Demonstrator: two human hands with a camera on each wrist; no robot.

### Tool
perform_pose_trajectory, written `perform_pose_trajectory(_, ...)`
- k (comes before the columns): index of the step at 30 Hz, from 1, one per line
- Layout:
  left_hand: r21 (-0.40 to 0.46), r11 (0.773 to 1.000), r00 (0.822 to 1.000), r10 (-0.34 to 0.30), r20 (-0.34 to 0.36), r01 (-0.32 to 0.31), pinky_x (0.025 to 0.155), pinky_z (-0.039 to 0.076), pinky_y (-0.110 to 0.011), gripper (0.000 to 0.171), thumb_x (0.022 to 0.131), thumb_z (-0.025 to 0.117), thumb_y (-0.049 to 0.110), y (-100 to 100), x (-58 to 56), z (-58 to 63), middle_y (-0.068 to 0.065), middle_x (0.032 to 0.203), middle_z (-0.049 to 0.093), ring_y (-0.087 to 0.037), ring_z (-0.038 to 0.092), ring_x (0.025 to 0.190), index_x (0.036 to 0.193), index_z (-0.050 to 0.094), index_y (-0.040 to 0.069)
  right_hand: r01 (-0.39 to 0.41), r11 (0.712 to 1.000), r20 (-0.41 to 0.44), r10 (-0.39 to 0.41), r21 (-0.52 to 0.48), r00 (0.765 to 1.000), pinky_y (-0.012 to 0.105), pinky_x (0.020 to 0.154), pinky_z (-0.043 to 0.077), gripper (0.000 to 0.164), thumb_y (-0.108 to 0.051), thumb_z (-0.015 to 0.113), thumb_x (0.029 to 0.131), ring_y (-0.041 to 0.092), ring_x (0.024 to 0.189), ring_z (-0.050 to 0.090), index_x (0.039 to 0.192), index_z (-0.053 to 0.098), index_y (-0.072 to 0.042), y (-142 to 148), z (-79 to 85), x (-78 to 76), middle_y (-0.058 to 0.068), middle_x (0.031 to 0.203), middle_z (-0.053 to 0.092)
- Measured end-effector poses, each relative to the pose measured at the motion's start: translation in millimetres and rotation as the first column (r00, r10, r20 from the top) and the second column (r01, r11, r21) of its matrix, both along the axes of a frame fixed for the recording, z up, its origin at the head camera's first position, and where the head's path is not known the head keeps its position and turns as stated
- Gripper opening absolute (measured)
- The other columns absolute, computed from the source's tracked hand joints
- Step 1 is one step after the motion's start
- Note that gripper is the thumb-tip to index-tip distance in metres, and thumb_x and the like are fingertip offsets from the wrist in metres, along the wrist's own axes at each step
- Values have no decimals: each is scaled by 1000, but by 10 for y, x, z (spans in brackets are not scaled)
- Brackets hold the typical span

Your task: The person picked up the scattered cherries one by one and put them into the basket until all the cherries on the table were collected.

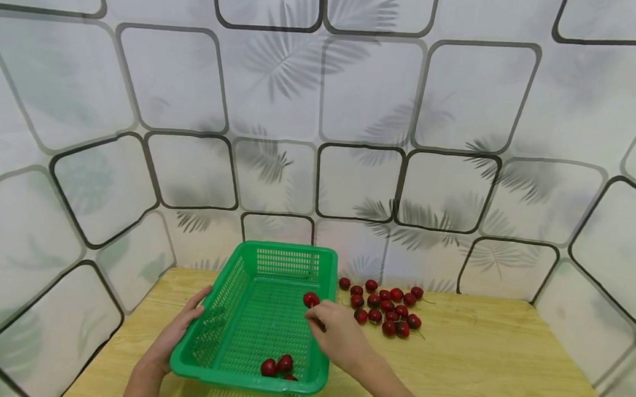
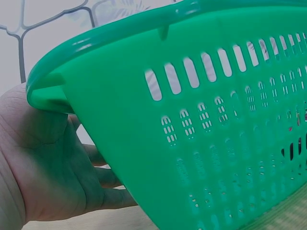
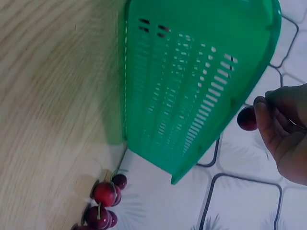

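A green plastic basket [image 1: 262, 324] with slotted walls stands on the table, several dark red cherries [image 1: 269, 367] lying in its near right part. My left hand [image 1: 166, 338] touches the basket's left side; the left wrist view shows its fingers [image 2: 108, 177] fairly straight against the wall, the thumb largely hidden by the rim. Over the basket's right side, my right hand [image 1: 338, 335] pinches a cherry [image 1: 311, 299], apparently by its stem, between thumb and fingertips. This cherry [image 3: 247, 119] hangs clear of the basket wall in the right wrist view.
A loose group of cherries [image 1: 390, 308] lies on the wood-grain table [image 1: 478, 363] just right of the basket. Behind it rises a pale patterned curtain or sheet [image 1: 363, 183], which also runs along both sides.
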State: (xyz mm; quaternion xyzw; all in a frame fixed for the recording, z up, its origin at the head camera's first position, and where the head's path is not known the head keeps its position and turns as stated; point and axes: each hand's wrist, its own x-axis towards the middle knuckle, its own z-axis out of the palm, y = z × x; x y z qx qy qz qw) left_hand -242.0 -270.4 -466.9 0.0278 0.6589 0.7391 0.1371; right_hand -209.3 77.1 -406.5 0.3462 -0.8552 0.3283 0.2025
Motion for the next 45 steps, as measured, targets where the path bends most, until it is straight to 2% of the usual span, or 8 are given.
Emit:
perform_pose_trajectory(4, 1, 1000, 1000, 3, 4, -3, 88, 49, -35, 59, 109, 31, 35, -2, 3, 5, -11, 162, 4, -22, 48, 115, 161, 5, 28, -45, 996, 8, 44, 76, 999, 17, 70, 52, 9, 3, 68, 91, 14, 82, 66, 95, 74, -2, -127, -29, 22, 8, 90, 70)
perform_pose_trajectory(10, 3, 1000, 1000, 5, 6, -5, 87, 50, -35, 58, 109, 31, 34, -2, 9, 6, -11, 162, 4, -23, 48, 115, 161, 5, 28, -88, 977, 83, 73, 193, 994, 14, 73, 50, 11, 1, 66, 92, 11, 85, 65, 98, 75, -3, -259, -50, 29, 5, 92, 70)
perform_pose_trajectory(21, 10, 1000, 1000, 7, 6, -7, 86, 50, -35, 58, 109, 31, 35, -3, 17, -1, -11, 161, 7, -22, 50, 112, 161, 5, 27, -111, 935, 159, 60, 335, 985, 14, 77, 50, 13, -2, 66, 93, 9, 93, 66, 99, 76, -8, -445, -96, 28, 0, 96, 71)
perform_pose_trajectory(33, 18, 1000, 1000, -7, 5, 7, 85, 51, -34, 59, 110, 30, 35, -3, 19, 15, -13, 161, 8, -21, 53, 110, 161, 3, 26, -128, 915, 197, 55, 382, 979, 16, 75, 51, 15, -2, 67, 91, 6, 89, 66, 97, 79, -10, -514, -221, 2, -3, 92, 72)
perform_pose_trajectory(39, 16, 1000, 1000, -5, 0, 5, 86, 50, -35, 59, 109, 31, 35, -1, 17, 11, -13, 161, 7, -22, 52, 111, 161, 3, 27, -121, 913, 289, 4, 389, 957, 17, 70, 51, 14, -7, 69, 90, 1, 84, 65, 94, 80, -15, -511, -219, 4, -9, 91, 73)
perform_pose_trajectory(45, 5, 999, 999, -42, -14, 42, 89, 49, -37, 62, 109, 30, 38, -25, 2, 20, -13, 162, 0, -22, 49, 115, 161, -1, 25, -126, 910, 344, -20, 395, 939, 17, 64, 49, 14, -8, 70, 89, -3, 73, 60, 90, 78, -18, -510, -230, -9, -13, 82, 70)
